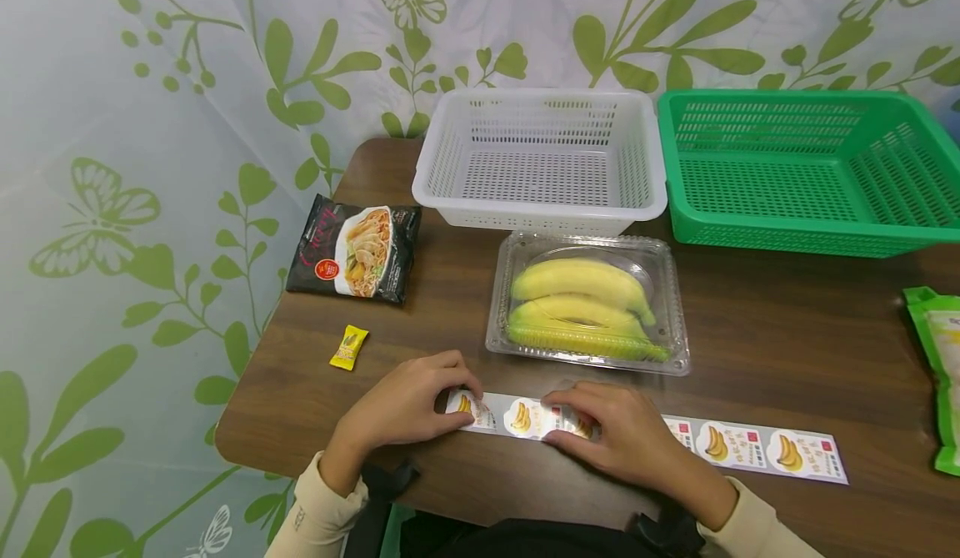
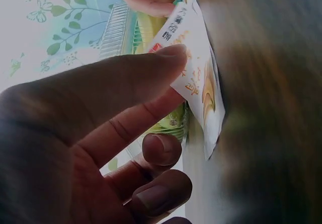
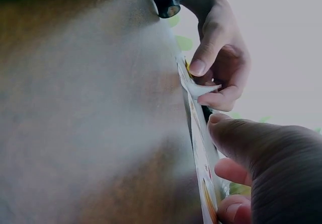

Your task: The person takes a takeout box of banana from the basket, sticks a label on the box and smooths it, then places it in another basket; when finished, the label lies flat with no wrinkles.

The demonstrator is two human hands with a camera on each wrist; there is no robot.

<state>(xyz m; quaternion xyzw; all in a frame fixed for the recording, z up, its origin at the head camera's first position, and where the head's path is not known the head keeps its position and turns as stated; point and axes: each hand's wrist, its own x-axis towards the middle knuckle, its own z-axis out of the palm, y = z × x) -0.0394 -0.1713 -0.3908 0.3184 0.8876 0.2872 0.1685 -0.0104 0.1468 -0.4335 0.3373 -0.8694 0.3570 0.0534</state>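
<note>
A long white strip of banana stickers (image 1: pixel 750 445) lies along the near side of the brown table. At its left end my left hand (image 1: pixel 412 399) pinches a banana label (image 2: pixel 198 78) between thumb and index finger; that end curls up off the table in the right wrist view. Farther along, my right hand (image 1: pixel 618 433) rests over the strip, thumb by its near edge and relaxed fingers by its far edge, covering several stickers. Just beyond the hands sits a clear plastic clamshell box (image 1: pixel 498 324), closed, with yellow bananas (image 1: pixel 577 291) inside.
A white basket (image 1: pixel 540 214) and a green basket (image 1: pixel 787 239) stand at the back. On the left lie a black noodle packet (image 1: pixel 356 249) and a small yellow wrapped candy (image 1: pixel 349 348). A green-and-white bag (image 1: pixel 941 374) is at the right edge.
</note>
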